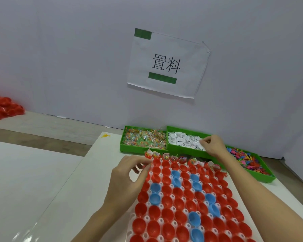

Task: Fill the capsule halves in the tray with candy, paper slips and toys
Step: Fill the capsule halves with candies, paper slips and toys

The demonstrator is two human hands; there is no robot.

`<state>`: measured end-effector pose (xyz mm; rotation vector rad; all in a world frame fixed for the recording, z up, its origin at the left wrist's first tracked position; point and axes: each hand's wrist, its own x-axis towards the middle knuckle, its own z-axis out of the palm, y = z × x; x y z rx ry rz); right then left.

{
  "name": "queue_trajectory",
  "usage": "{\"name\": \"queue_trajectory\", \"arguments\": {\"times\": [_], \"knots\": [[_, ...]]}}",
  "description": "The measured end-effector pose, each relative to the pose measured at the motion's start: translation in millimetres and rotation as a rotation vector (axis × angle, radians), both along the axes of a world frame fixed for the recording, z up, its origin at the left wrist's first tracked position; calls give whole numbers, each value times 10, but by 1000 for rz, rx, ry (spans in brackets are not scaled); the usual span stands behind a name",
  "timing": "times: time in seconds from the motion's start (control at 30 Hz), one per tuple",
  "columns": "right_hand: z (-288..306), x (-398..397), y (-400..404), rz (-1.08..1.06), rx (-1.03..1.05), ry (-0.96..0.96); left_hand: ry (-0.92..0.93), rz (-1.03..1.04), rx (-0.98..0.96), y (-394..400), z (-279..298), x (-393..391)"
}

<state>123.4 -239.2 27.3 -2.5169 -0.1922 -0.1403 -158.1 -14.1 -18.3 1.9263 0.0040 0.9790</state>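
A white tray [171, 224] in front of me holds many red capsule halves [166, 213] and several blue ones [155, 187]. The far row of halves [182, 159] has candy packets and slips sticking out. Behind it stand three green bins: candy [143, 138], paper slips [180, 139] and coloured toys [247, 159]. My right hand [212, 145] is over the slip bin and pinches a few paper slips [199, 144]. My left hand [131, 173] rests at the tray's far left corner, fingers curled, thumb and fingertips touching near the edge; what they hold is unclear.
A pile of red capsule halves [3, 106] lies at the far left against the white wall [77, 58]. A paper sign [166, 64] is taped to the wall. A yellow stain [105, 135] marks the white tabletop by the candy bin.
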Motion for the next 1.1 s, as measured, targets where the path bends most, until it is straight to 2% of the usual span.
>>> {"name": "queue_trajectory", "arguments": {"times": [0.33, 0.63, 0.93, 1.03, 1.1], "knots": [[-17, -239, -34, 24, 249, -269, 31, -30, -22, -36, 27, -55], [-64, -350, -120, -11, 289, -191, 31, -29, 13, -51, 45, -84], [36, -532, -197, 7, 520, -251, 35, -33, 2, -88, 66, -113], [110, -738, -217, -29, 619, -256, 8, -36, 0, -109, 112, -150], [168, -1000, -208, 28, 694, -235, -9, -58, -15, -145, 140, -174]]}}
